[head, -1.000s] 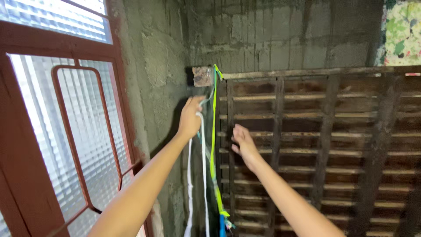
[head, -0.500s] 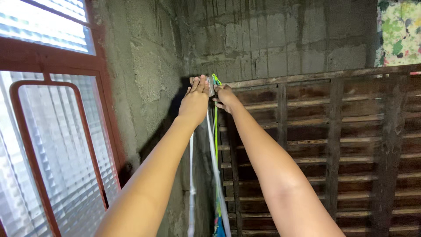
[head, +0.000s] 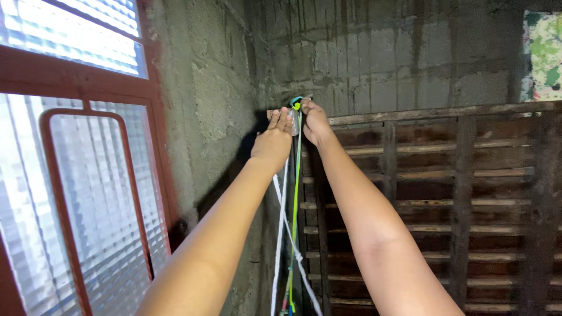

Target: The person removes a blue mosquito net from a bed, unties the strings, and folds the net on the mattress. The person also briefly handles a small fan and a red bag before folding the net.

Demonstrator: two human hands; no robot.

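Both hands up at the top corner of the wooden slat frame, where it meets the block wall. Left hand lies flat, fingers straight, on a small block at the corner; grip open. Right hand pinches the green cord at its top knot; grip closed on it. White cords hang below. Cords look light, limp, prob. slippery; best held near the knot.
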